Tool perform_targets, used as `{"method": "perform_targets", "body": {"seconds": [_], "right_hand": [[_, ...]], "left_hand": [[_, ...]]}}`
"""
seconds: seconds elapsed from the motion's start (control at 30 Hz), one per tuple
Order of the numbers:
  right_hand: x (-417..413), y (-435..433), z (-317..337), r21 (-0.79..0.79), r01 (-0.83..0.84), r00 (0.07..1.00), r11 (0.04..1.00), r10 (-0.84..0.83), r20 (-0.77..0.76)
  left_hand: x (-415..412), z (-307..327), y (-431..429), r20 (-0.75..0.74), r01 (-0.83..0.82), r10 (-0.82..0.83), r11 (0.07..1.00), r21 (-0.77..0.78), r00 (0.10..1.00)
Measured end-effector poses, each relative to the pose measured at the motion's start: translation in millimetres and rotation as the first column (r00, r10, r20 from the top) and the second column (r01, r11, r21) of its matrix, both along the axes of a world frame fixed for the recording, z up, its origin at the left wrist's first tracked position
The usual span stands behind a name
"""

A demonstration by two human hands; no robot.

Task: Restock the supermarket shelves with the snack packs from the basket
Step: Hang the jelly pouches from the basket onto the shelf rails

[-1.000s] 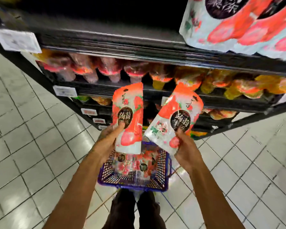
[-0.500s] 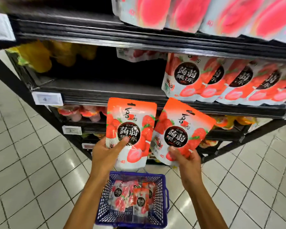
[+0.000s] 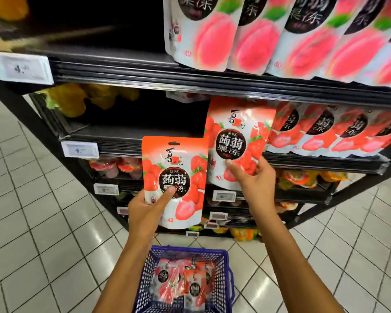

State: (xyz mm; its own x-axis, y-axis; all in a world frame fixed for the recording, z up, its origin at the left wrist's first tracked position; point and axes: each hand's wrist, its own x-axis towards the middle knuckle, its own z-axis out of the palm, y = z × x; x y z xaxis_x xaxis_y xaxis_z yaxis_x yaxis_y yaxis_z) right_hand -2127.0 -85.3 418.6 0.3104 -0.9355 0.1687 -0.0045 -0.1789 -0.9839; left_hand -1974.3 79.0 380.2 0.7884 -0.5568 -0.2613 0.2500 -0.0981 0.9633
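Hands of a person show in the head view, each holding one snack pack in front of a black supermarket shelf unit. The left hand (image 3: 148, 208) grips a glossy orange-and-white strawberry-printed pouch (image 3: 176, 159) by its lower left corner, with the thumb pressed on the dark round label and the fingers curled behind. This pouch is upright and held in the air below the middle shelf (image 3: 122, 141).

The right hand (image 3: 252, 177) pinches a second matching strawberry pouch (image 3: 235, 136) at its bottom edge, fingers wrapped round it. It is held up at the middle shelf's front, just beside the left end of a row of identical pouches (image 3: 325, 132) standing there. Whether it rests on the shelf cannot be told.

Below, between the forearms, a blue plastic mesh basket (image 3: 149, 263) sits on the pale tiled floor (image 3: 32, 222), with more strawberry pouches (image 3: 185, 281) lying inside. On the upper shelf stand white pouches printed with pink peaches (image 3: 280, 37). Blurred yellow packs (image 3: 77, 100) sit at the left of the middle shelf, and a white price tag (image 3: 80, 149) is clipped to its front edge.
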Motion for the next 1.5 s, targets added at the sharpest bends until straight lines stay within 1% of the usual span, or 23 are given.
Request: {"method": "perform_targets", "body": {"seconds": [0.13,0.23,0.4,0.7,0.9,1.1,1.23,1.5], "right_hand": [[25,-19,14,-0.027,0.014,1.000,1.000,-0.015,-0.025],[40,-29,17,-0.088,0.030,0.999,0.996,-0.031,-0.020],[56,-32,4,-0.098,0.036,0.999,0.995,-0.039,-0.034],[33,-35,-6,-0.103,-0.048,0.982,0.994,0.028,-0.187],[37,-32,-1,-0.199,0.003,0.935,0.980,-0.074,-0.348],[54,-32,-2,-0.239,0.074,0.926,0.968,-0.156,-0.343],[67,-34,-1,-0.225,0.129,0.938,0.966,-0.192,-0.289],[86,-38,-3,-0.195,0.145,0.946,0.970,-0.193,-0.259]], "left_hand": [[8,7,0,0.011,-0.005,0.005,1.000,-0.025,1.000],[13,9,-1,0.030,-0.033,0.034,0.999,-0.019,0.999],[17,8,-4,0.046,-0.049,0.050,0.998,-0.025,0.998],[25,6,-6,0.002,-0.057,0.057,0.997,-0.057,0.998],[27,5,-8,-0.021,-0.070,0.069,0.996,-0.051,0.997],[29,6,-8,-0.035,-0.070,0.068,0.996,-0.060,0.997],[31,8,-11,-0.054,-0.090,0.087,0.994,-0.067,0.995],[31,16,-22,-0.044,-0.079,0.076,0.993,-0.087,0.996]]}}
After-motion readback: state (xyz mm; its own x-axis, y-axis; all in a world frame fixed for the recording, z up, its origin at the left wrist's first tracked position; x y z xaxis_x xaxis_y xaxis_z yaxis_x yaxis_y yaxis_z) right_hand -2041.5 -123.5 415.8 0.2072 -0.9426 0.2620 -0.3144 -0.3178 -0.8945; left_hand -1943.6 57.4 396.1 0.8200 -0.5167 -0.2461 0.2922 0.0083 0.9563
